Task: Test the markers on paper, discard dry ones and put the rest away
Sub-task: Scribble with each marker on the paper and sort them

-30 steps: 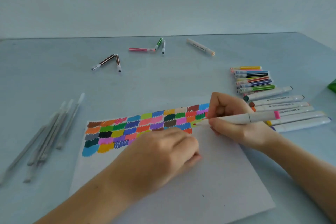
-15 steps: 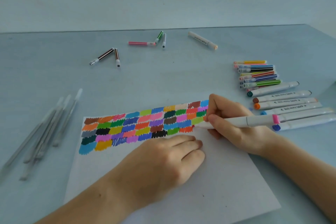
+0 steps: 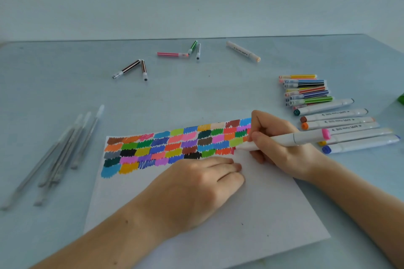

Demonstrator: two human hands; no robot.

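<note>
A white sheet of paper lies in front of me, its top band filled with several rows of colour swatches. My right hand grips a white marker with a pink end, its tip touching the paper at the right end of the third swatch row. My left hand lies flat on the paper with straight fingers, holding it down. To the right lies a row of white markers and a stack of thin striped markers.
Several grey pens lie at the left. Scattered at the back are two brown markers, a pink one, a green one, a grey one and a white marker. A green object shows at the right edge.
The marker tip has dropped from the upper right swatches to the end of the third row. My left hand's fingers have straightened and slid slightly right on the paper.
</note>
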